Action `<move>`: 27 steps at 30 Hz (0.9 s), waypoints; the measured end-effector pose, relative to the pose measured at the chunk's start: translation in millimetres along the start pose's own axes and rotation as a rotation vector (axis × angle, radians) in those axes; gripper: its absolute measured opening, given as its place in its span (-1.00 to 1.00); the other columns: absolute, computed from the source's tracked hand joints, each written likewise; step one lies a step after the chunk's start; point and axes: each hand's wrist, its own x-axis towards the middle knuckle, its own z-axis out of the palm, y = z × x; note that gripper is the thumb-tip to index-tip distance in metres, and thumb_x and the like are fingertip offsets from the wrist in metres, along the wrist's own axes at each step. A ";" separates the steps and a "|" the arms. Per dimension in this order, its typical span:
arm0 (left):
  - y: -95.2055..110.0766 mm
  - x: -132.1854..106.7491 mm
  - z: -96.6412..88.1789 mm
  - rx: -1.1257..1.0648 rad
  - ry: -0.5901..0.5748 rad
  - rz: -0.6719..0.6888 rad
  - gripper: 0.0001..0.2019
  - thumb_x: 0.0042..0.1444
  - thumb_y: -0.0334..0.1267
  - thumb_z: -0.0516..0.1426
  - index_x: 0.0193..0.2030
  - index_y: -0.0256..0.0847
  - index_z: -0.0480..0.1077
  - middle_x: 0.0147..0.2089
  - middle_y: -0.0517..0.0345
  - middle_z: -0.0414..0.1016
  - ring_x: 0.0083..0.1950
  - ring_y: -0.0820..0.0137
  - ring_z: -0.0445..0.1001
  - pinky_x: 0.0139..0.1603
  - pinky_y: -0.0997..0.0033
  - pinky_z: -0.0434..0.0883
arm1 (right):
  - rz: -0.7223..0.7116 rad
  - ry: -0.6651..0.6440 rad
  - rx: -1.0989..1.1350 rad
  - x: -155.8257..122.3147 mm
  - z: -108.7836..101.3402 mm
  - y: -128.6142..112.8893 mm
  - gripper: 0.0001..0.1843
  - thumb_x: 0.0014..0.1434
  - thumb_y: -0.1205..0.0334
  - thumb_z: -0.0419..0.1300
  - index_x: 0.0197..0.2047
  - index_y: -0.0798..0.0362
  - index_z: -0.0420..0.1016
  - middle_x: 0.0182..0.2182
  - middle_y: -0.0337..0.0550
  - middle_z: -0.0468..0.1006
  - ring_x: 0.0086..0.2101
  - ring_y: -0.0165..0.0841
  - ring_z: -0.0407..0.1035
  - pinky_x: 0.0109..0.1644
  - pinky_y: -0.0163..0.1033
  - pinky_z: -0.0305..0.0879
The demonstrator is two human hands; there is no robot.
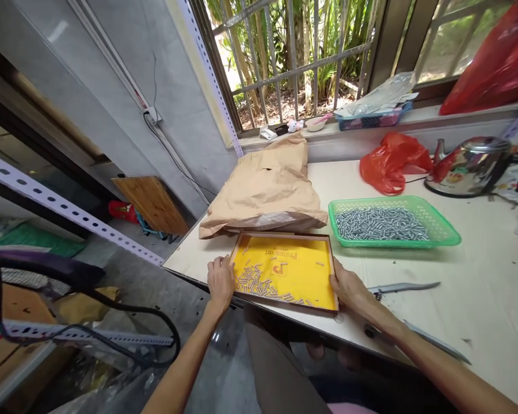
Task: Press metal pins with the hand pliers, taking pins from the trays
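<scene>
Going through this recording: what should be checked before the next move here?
1. Both hands on the tray: ok. The left hand and right hand touch opposite sides of the wooden-framed yellow tray.
2. Small metal parts inside the frame: ok, mostly clustered near the left hand.
3. Paper bag apart from the tray: not ok. The brown paper bag meets the far rim.
4. Basket's contents contained: ok. The metal parts lie within the green plastic basket.
5. Tray lifted off the table: cannot tell.

The metal pieces in the yellow tray are too small to identify exactly.
</scene>
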 end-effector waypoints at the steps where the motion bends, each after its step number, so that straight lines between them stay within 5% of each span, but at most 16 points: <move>1: 10.1 0.3 -2.0 -0.003 0.029 0.070 -0.67 0.26 -0.28 -0.03 0.04 -0.28 0.46 -0.06 -0.13 0.47 -0.04 0.14 0.35 -0.02 0.21 0.31 | 0.026 -0.027 -0.001 -0.4 -1.2 -1.5 -0.46 0.16 0.36 -0.11 0.23 0.22 0.17 -0.45 -0.04 0.58 -0.45 -0.23 0.47 -0.40 -0.27 0.19; 4: 45.4 5.7 -2.6 -0.108 -0.042 0.271 -0.71 0.27 -0.26 0.01 0.02 -0.20 0.48 -0.07 -0.04 0.48 -0.02 0.17 0.33 0.03 0.22 0.31 | 0.066 -0.080 0.013 -2.1 -4.6 -4.8 -0.48 0.21 0.34 -0.13 0.23 0.25 0.15 -0.39 0.03 0.59 -0.41 -0.21 0.48 -0.39 -0.27 0.19; 8: 82.1 17.8 11.2 -0.113 -0.255 0.372 -0.75 0.26 -0.27 0.03 -0.13 -0.20 0.54 -0.18 -0.02 0.47 -0.06 0.22 0.33 -0.09 0.29 0.33 | 0.011 -0.068 0.072 -8.8 -5.7 -3.5 -0.48 0.28 0.23 -0.12 0.26 0.25 0.09 -0.34 0.05 0.58 -0.37 -0.20 0.48 -0.37 -0.26 0.23; 12: 92.9 25.9 24.2 -0.034 -0.362 0.421 -0.74 0.26 -0.32 0.00 -0.28 -0.22 0.53 -0.23 -0.05 0.45 -0.08 0.23 0.35 -0.14 0.32 0.33 | -0.192 0.080 0.088 -24.7 -14.4 0.7 -0.38 0.30 0.13 -0.07 0.36 0.18 -0.06 -0.24 0.03 0.55 -0.31 -0.22 0.47 -0.30 -0.23 0.31; 16: 91.8 30.5 24.1 -0.021 -0.333 0.467 -0.74 0.22 -0.40 0.00 -0.36 -0.27 0.49 -0.24 -0.10 0.45 -0.08 0.21 0.37 -0.10 0.29 0.34 | -0.284 0.176 0.014 -52.1 -45.1 12.2 -0.47 0.34 0.05 -0.09 0.30 0.07 0.14 -0.22 -0.02 0.49 -0.34 -0.26 0.46 -0.29 -0.21 0.35; 22: 117.4 25.2 0.6 -0.406 -0.332 0.275 -0.82 0.11 -0.36 0.08 -0.26 -0.29 0.52 -0.24 -0.02 0.54 -0.20 0.31 0.47 -0.11 0.35 0.39 | -0.201 0.123 -0.098 -107.1 -95.4 59.7 -0.58 0.37 0.08 -0.11 0.19 0.01 0.32 -0.17 -0.06 0.43 -0.30 -0.32 0.45 -0.25 -0.26 0.36; 27: 186.7 -15.8 -19.5 -0.963 -0.742 -0.011 -0.70 -0.05 -0.12 0.22 -0.26 -0.32 0.51 -0.37 0.10 0.53 -0.47 0.47 0.43 -0.46 0.50 0.40 | -0.161 -0.010 -0.128 -137.1 -103.3 87.4 -0.69 0.35 0.19 -0.03 0.07 -0.01 0.40 -0.18 -0.10 0.41 -0.30 -0.37 0.40 -0.25 -0.30 0.32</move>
